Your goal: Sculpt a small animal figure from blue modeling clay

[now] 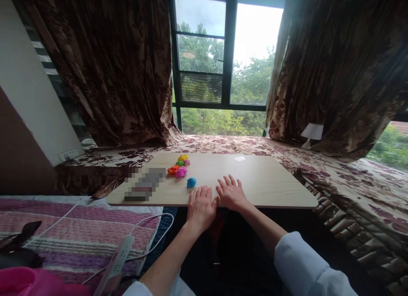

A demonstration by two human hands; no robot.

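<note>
Left hand [202, 206] and right hand [232, 194] lie palm-down on the desk [274, 187].
A pink thing [30, 283], lower left, is cut off and hard to identify; each grip is unclasped, fingers stretched out, touching the desk's near part; pixelation hides a dark object [145, 186] leftward; a blue lump [191, 183] sits just beyond the left hand, coloured lumps [181, 172] farther back.
</note>
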